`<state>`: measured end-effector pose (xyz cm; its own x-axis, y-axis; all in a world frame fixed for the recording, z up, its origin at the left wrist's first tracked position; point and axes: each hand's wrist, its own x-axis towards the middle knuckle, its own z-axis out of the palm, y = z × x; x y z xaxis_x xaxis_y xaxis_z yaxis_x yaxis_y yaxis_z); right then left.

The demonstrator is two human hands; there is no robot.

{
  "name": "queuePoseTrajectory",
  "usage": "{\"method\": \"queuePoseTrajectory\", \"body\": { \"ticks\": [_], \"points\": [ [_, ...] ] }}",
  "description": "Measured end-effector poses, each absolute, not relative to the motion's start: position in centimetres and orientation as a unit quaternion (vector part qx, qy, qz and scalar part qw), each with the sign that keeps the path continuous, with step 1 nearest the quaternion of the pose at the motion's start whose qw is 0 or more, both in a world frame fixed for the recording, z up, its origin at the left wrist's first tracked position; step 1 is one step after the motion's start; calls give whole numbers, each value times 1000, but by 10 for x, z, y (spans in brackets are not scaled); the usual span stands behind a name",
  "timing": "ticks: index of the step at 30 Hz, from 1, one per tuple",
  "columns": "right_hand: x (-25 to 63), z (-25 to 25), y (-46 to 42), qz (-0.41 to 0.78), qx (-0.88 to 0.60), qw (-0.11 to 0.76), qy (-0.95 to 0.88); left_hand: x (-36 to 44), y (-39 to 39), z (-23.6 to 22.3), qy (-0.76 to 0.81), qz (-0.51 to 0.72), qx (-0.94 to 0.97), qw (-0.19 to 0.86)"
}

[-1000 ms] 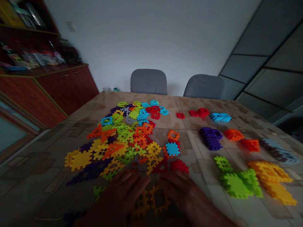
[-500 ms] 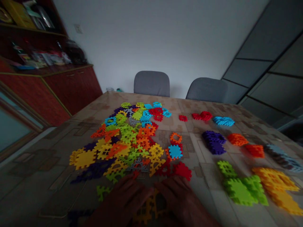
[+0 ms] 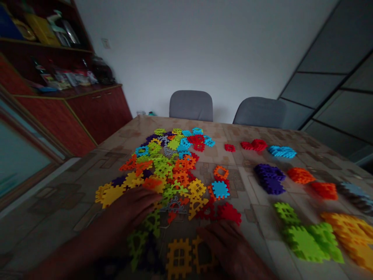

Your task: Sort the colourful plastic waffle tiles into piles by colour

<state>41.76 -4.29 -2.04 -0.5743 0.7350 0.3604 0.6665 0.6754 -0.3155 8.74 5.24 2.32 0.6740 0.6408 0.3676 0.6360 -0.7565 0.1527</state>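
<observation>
My left hand (image 3: 138, 206) reaches over the near left part of a pile of plastic interlocking tiles. Its fingers are stretched out towards a yellow tile (image 3: 112, 194) and an orange tile (image 3: 152, 183); any contact is blurred. Low in the view, my right hand (image 3: 225, 243) lies with its fingers forward, its edge touching a yellow frame tile (image 3: 200, 261). Beside that frame lies a yellow window tile (image 3: 178, 258). Green tiles (image 3: 136, 243) and dark purple ones (image 3: 151, 254) sit under and near my left forearm. A red tile (image 3: 230, 213) is just ahead of my right fingers.
Sorted stacks stand on the right: green (image 3: 305, 243), yellow (image 3: 346, 229), purple (image 3: 269, 179), orange (image 3: 300, 175), blue (image 3: 282, 151) and red (image 3: 258, 145). Two grey chairs (image 3: 190, 105) stand behind the table (image 3: 96, 171). A red-brown cabinet (image 3: 99, 111) is at the left.
My left hand has left the yellow tiles at the near edge and moved forward and left over the pile. My right hand stays by the yellow tiles. The view has shifted slightly left.
</observation>
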Motion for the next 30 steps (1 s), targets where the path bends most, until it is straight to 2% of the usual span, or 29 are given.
{"method": "queuePoseTrajectory", "body": {
  "ticks": [2, 5, 12, 18, 25, 30],
  "points": [
    [417, -25, -42, 65, -400, 247, -880, 66, 63, 17, 366, 187, 911, 23],
    [416, -21, -42, 81, -404, 217, -885, 47, 69, 8, 363, 153, 918, 56],
    [419, 0, -42, 88, -399, 182, -894, 52, 67, 9, 330, 124, 932, 87],
    [421, -1, -42, 92, -389, 196, -895, 56, 65, 4, 354, 147, 923, 38],
    [416, -49, -42, 26, -399, 271, -876, 57, 64, -3, 383, 144, 913, -4],
    [415, -48, -41, 53, -401, 267, -874, 64, 64, 6, 390, 151, 908, 15]
  ]
}}
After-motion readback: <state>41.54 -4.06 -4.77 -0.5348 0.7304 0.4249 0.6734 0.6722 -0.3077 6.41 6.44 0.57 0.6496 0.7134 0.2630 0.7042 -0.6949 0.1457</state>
